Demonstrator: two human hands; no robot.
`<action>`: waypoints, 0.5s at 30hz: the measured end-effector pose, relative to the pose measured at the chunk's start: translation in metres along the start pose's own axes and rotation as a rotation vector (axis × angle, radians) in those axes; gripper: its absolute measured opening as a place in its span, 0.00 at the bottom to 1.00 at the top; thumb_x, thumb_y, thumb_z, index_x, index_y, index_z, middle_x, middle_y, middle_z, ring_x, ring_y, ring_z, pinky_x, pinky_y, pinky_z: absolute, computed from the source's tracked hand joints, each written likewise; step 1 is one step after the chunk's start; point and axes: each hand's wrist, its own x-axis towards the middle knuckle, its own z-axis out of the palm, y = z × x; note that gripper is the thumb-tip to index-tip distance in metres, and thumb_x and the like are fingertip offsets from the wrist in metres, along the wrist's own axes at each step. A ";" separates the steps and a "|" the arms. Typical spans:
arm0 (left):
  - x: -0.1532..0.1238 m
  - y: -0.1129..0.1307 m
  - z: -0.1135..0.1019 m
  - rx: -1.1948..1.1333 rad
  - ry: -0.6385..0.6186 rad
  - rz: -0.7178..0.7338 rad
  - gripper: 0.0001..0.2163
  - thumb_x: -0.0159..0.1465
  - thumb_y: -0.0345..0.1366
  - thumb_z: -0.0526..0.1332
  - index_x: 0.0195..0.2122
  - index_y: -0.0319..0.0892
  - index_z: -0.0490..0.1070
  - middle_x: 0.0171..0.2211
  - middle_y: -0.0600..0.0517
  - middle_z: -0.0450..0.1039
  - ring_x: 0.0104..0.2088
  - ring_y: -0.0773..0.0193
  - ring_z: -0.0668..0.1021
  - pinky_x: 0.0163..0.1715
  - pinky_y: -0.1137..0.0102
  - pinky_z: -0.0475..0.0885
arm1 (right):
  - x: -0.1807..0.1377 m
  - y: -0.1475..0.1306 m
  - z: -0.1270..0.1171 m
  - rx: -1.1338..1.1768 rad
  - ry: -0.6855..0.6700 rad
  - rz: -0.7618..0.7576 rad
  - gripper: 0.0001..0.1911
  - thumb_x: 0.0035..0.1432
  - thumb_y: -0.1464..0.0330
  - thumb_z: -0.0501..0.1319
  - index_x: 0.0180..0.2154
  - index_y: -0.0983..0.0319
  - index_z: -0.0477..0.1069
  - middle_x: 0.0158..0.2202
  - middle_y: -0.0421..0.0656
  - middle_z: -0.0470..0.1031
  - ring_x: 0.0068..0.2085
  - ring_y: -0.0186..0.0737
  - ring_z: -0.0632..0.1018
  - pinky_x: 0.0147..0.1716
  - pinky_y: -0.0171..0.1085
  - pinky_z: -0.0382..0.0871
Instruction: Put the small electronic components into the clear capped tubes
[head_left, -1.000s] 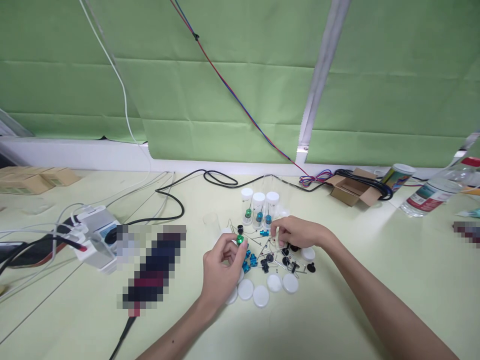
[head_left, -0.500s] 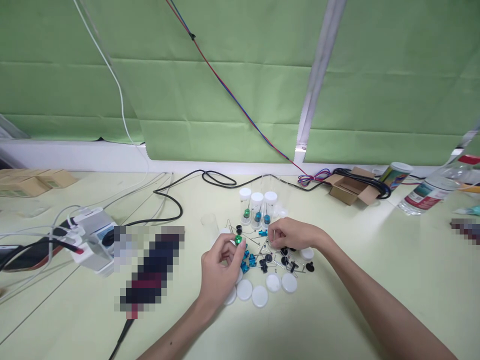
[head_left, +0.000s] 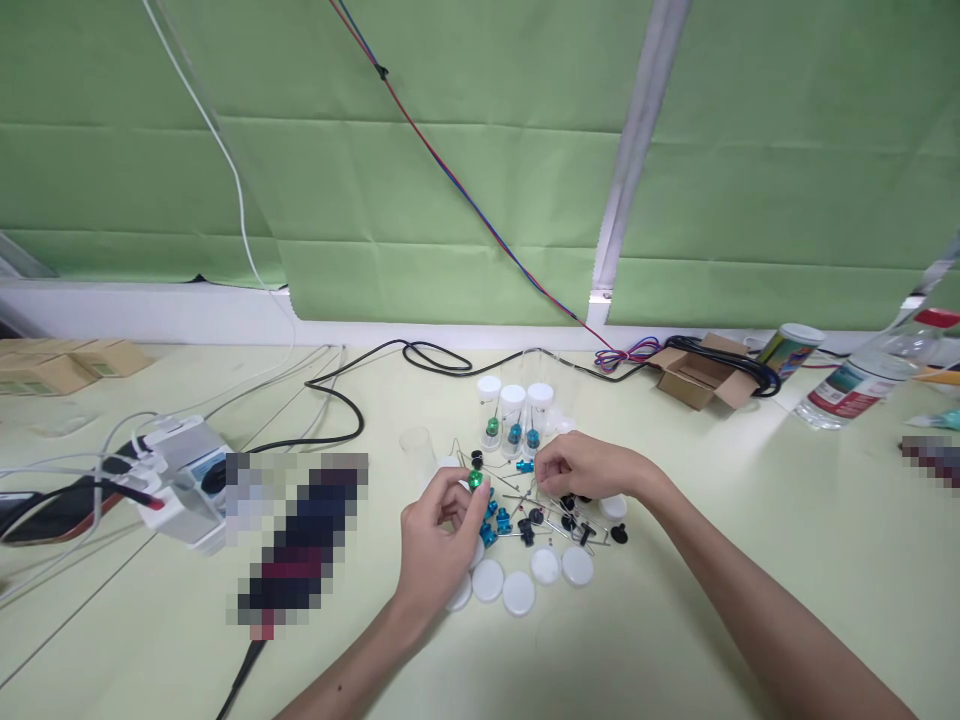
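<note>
My left hand [head_left: 439, 540] pinches a shiny green metal part [head_left: 475, 480] between thumb and fingertips, just above the table. To its right, my right hand [head_left: 585, 466] has its fingers pressed together over a heap of small pieces; whatever they hold is too small or hidden to name. Among the pieces lie blue metal parts [head_left: 503, 521], black knob-like parts [head_left: 527, 533] and thin bent metal rods [head_left: 555, 520]. Several loose white caps [head_left: 519, 594] lie in front of the heap. Behind it stand three capped clear tubes [head_left: 514, 410], with green or blue parts inside.
An uncapped clear tube [head_left: 418, 450] stands behind my left hand. Further left are a white power strip [head_left: 180, 490] with cables and a pixelated dark object [head_left: 307, 540]. A small cardboard box [head_left: 697, 383], a printed can [head_left: 789, 352] and a plastic bottle [head_left: 855, 390] occupy the back right.
</note>
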 end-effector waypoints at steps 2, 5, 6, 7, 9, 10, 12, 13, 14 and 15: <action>0.000 0.000 0.000 -0.001 0.001 0.000 0.07 0.62 0.40 0.62 0.35 0.43 0.66 0.18 0.61 0.62 0.20 0.70 0.64 0.24 0.75 0.65 | -0.003 -0.001 -0.002 -0.009 0.013 -0.007 0.04 0.53 0.71 0.59 0.27 0.63 0.71 0.25 0.39 0.70 0.27 0.33 0.69 0.26 0.31 0.59; 0.001 0.000 0.000 0.001 0.011 -0.008 0.07 0.62 0.40 0.62 0.34 0.43 0.66 0.17 0.61 0.62 0.20 0.70 0.64 0.24 0.76 0.65 | -0.006 -0.003 -0.005 -0.012 0.023 -0.015 0.05 0.54 0.70 0.59 0.28 0.63 0.72 0.26 0.40 0.71 0.28 0.33 0.69 0.27 0.31 0.60; 0.001 0.001 0.000 0.003 0.020 -0.013 0.07 0.62 0.40 0.62 0.34 0.43 0.66 0.17 0.61 0.61 0.20 0.70 0.64 0.23 0.76 0.64 | -0.006 -0.004 -0.006 -0.013 0.026 -0.014 0.05 0.54 0.70 0.59 0.28 0.63 0.73 0.26 0.40 0.71 0.28 0.34 0.69 0.27 0.32 0.60; 0.002 0.001 -0.001 0.003 0.029 -0.016 0.07 0.62 0.40 0.62 0.34 0.43 0.66 0.17 0.61 0.61 0.20 0.70 0.63 0.23 0.76 0.64 | -0.007 -0.004 -0.007 -0.015 0.030 -0.014 0.05 0.54 0.70 0.59 0.28 0.63 0.73 0.26 0.40 0.71 0.28 0.34 0.69 0.27 0.32 0.60; 0.002 0.002 -0.001 -0.002 0.046 -0.022 0.07 0.61 0.40 0.63 0.34 0.43 0.66 0.17 0.61 0.60 0.20 0.70 0.62 0.23 0.76 0.63 | -0.008 -0.004 -0.009 -0.021 0.040 -0.011 0.05 0.53 0.71 0.59 0.28 0.63 0.73 0.26 0.40 0.71 0.28 0.34 0.69 0.27 0.32 0.60; 0.002 0.003 -0.001 -0.005 0.053 -0.024 0.07 0.61 0.40 0.63 0.33 0.43 0.66 0.17 0.61 0.60 0.20 0.70 0.62 0.23 0.76 0.63 | -0.009 -0.004 -0.009 -0.025 0.042 -0.008 0.05 0.53 0.71 0.59 0.28 0.63 0.73 0.25 0.40 0.70 0.28 0.34 0.69 0.27 0.32 0.60; 0.001 0.003 -0.001 -0.015 0.072 -0.023 0.07 0.61 0.39 0.63 0.33 0.43 0.66 0.16 0.61 0.59 0.20 0.70 0.62 0.23 0.76 0.63 | -0.009 -0.004 -0.010 -0.027 0.045 -0.002 0.05 0.52 0.71 0.58 0.27 0.63 0.72 0.25 0.39 0.69 0.28 0.34 0.68 0.26 0.32 0.58; 0.001 0.004 -0.001 -0.021 0.086 -0.019 0.07 0.62 0.39 0.63 0.33 0.43 0.67 0.16 0.61 0.59 0.20 0.70 0.62 0.23 0.76 0.63 | -0.010 -0.004 -0.010 -0.027 0.044 0.001 0.05 0.52 0.71 0.58 0.26 0.63 0.72 0.24 0.39 0.69 0.27 0.33 0.68 0.26 0.32 0.58; 0.000 0.004 -0.001 -0.026 0.102 -0.016 0.07 0.62 0.39 0.63 0.34 0.43 0.67 0.16 0.61 0.59 0.20 0.70 0.62 0.23 0.76 0.63 | -0.010 -0.004 -0.010 -0.026 0.043 0.004 0.05 0.52 0.71 0.58 0.26 0.63 0.71 0.24 0.39 0.68 0.27 0.33 0.67 0.25 0.32 0.57; 0.000 0.004 -0.001 -0.031 0.119 -0.013 0.06 0.62 0.38 0.63 0.34 0.43 0.67 0.16 0.61 0.59 0.20 0.70 0.62 0.22 0.76 0.63 | -0.010 -0.004 -0.011 -0.023 0.042 0.006 0.05 0.52 0.71 0.58 0.26 0.63 0.71 0.24 0.39 0.68 0.27 0.33 0.67 0.25 0.32 0.57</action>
